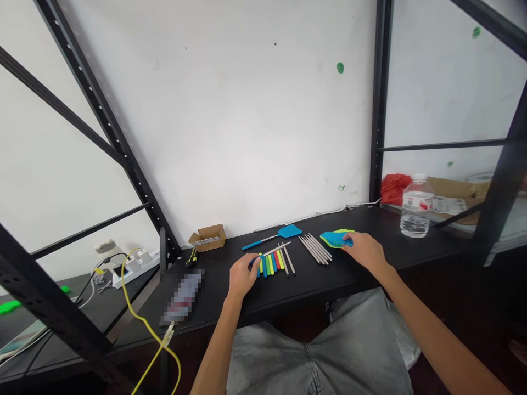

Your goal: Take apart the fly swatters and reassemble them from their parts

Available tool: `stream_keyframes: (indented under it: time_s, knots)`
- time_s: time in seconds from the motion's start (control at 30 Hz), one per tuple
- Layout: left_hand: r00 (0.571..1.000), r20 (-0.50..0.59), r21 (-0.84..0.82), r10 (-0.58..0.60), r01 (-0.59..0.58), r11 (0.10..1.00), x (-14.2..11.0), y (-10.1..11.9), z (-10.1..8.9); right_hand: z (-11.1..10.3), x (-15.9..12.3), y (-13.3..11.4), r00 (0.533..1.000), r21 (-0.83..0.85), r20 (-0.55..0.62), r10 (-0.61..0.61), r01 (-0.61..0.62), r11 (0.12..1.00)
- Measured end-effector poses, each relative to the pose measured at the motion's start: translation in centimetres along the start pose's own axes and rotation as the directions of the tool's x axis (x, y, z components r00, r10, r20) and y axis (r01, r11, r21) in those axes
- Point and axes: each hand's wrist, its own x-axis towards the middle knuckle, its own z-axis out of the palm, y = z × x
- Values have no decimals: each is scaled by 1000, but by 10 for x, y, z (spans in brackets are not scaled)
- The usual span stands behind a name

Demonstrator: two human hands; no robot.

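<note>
My left hand [242, 272] is closed around a blue handle with a grey metal rod [278, 249] sticking out to the right. Below that rod lies a row of coloured handles [270, 264] in blue, green, yellow and red, with two loose rods [290, 260] at its right end. My right hand [364, 249] pinches the edge of a blue fly swatter head [335, 238] on a stack of heads, where green and yellow edges show underneath. Between my hands is a bundle of several grey rods [316, 249]. Behind the handles rests a whole blue fly swatter [290, 231].
A small open cardboard box [209, 238] and a yellow-black cutter [191, 257] lie at the back left. A blurred-out flat device [184, 296] with a yellow cable [142, 318] is nearer. At right stands a water bottle [415, 208]. Black shelf posts [377, 104] flank the table.
</note>
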Motion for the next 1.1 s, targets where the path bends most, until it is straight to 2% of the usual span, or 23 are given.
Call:
stream_keyframes:
  time_s: [0.3,0.5,0.57,0.67,0.73,0.77,0.8,0.83,0.9,0.97,1.0,1.03,1.1]
  knots:
    - [1000,-5,-6,0,0,1000,0,-1,1,-4,-3,-5,998,-26,-33,-52,51,998]
    - [1000,5,-7,0,0,1000,0,1,0,-2,-1,-3,998,30,-34,-58,59,998]
    - [1000,4,-9,-1,1,1000,0,1,0,-4,1,0,995,53,-85,-51,55,997]
    - [1000,3,-10,4,-4,1000,0,1,0,-8,4,6,970,114,-242,-12,41,993]
    - [1000,-3,-5,7,-7,1000,0,1,0,-12,7,11,942,265,-328,64,27,964]
    - [1000,-6,-3,8,-8,1000,0,1,0,-14,9,13,930,395,-344,130,18,919]
    - [1000,-7,-1,10,-10,1000,0,1,0,-16,11,14,919,554,-331,216,4,833]
    - [1000,-5,0,11,-11,1000,0,1,0,-18,13,15,906,721,-285,314,-14,693]
    - [1000,0,-1,10,-10,1000,0,0,0,-21,16,14,885,959,-96,456,-40,280]
    - [1000,6,-3,5,-5,1000,0,-1,1,-25,18,11,876,990,119,468,-65,-129]
    - [1000,7,-4,2,-2,1000,0,-2,1,-27,19,10,874,958,208,438,-92,-271]
    - [1000,8,-4,1,-1,1000,0,-2,1,-29,18,8,871,921,278,404,-123,-369]
    - [1000,8,-6,2,-2,1000,-1,-4,2,-33,17,4,862,865,368,348,-180,-469]
